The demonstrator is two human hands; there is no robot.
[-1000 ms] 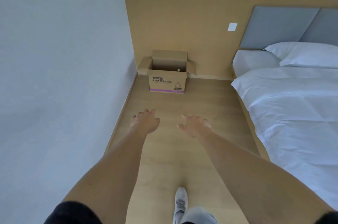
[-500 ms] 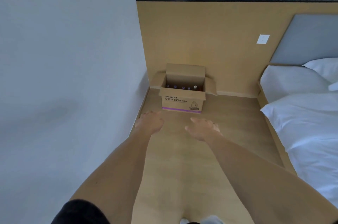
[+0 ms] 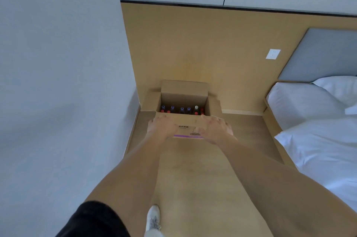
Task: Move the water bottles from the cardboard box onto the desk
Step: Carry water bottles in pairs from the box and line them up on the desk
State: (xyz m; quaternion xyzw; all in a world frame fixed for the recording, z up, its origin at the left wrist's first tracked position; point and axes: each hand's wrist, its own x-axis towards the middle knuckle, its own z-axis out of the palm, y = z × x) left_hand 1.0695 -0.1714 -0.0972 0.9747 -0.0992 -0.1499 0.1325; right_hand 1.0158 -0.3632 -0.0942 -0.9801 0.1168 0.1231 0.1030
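Water bottles [image 3: 181, 110] upright in square cardboard box [image 3: 185, 123], both hands [image 3: 161, 125] spread wide, empty.

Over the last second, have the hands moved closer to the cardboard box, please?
Yes. Both the left hand and right hand have moved forward to the cardboard box, now overlapping its front wall.

We see a matt brown cardboard box [image 3: 185, 123], a smooth wood-look floor [image 3: 195, 175] and wall panel [image 3: 193, 47], and soft white cloth bedding [image 3: 320, 147].

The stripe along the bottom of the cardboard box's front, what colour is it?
Purple stripe, seen in the head view.
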